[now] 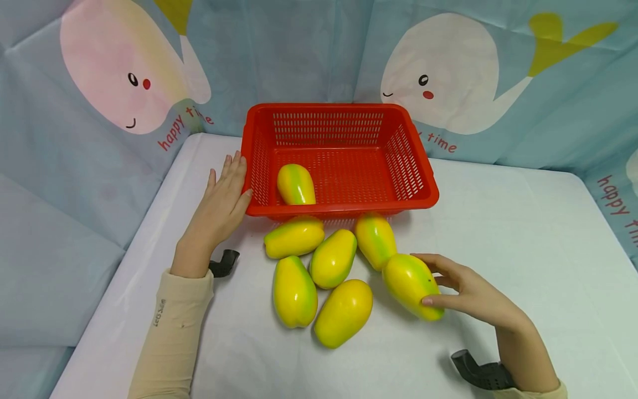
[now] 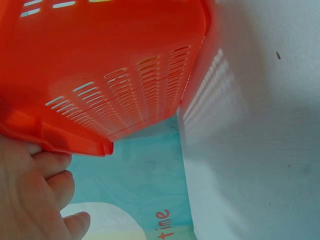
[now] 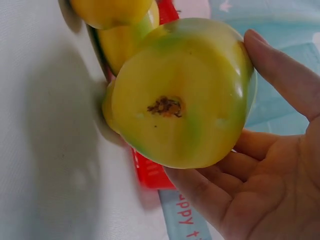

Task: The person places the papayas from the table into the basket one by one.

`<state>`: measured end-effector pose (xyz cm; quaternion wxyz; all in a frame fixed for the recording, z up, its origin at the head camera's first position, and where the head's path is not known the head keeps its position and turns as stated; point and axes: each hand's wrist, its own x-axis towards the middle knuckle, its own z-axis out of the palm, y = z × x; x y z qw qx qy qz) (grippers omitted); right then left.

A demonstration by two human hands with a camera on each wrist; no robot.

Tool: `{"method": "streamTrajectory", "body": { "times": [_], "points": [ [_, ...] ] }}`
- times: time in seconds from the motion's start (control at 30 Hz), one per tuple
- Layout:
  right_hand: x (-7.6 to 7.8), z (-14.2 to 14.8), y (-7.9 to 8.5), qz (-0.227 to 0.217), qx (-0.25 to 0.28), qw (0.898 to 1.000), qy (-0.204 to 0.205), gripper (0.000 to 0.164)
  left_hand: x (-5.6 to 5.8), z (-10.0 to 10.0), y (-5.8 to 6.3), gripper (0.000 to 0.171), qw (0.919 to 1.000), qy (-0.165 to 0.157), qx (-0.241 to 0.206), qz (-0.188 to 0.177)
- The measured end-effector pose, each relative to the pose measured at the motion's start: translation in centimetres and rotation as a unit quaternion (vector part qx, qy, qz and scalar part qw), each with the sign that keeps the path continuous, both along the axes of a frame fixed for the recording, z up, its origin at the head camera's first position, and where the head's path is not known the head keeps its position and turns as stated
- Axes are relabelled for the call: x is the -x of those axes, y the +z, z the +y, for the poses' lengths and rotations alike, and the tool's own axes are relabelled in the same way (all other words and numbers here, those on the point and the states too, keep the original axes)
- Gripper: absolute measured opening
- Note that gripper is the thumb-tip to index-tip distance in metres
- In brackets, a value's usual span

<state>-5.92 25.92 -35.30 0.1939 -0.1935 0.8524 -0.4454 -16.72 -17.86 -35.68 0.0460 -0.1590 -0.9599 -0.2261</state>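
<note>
My right hand [image 1: 468,293] grips a yellow-green papaya [image 1: 411,285] between thumb and fingers, right of the other fruit. The right wrist view shows that papaya's blunt end [image 3: 185,135] with a dark, rough stem scar, and the fingers [image 3: 200,192] along its side. A red plastic basket [image 1: 344,209] stands at the back, with one papaya [image 1: 296,184] in its left part. On the basket's left rim rests my left hand [image 1: 219,205], its fingers extended. From the left wrist, the fingertips [image 2: 52,162] show at the rim, beside the slotted wall [image 2: 125,90].
Several more papayas lie in front of the basket, among them one [image 1: 376,241] right beside the held papaya and one [image 1: 344,313] nearest me. The white-covered table [image 1: 523,233] meets a blue cloth backdrop [image 1: 309,50] with printed whales. Black wrist mounts [image 1: 483,371] sit under both forearms.
</note>
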Motion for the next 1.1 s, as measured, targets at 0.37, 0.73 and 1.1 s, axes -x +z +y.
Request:
{"method": "streamTrajectory", "body": {
  "times": [0.37,0.73,1.1],
  "points": [
    [0.2,-0.1,0.4,0.019,0.021,0.999,-0.039,0.057,0.0,-0.2,-0.2,0.061,1.0,-0.005,-0.004,0.002],
    [0.2,-0.2,0.6,0.03,0.058,0.992,-0.108,0.056,0.0,-0.2,-0.4,0.062,0.9999,-0.01,-0.01,0.006],
    [1.2,-1.2,1.3,0.048,0.098,0.987,-0.119,0.054,0.0,-0.1,0.0,0.062,1.0,-0.005,-0.005,0.002]
  ]
}}
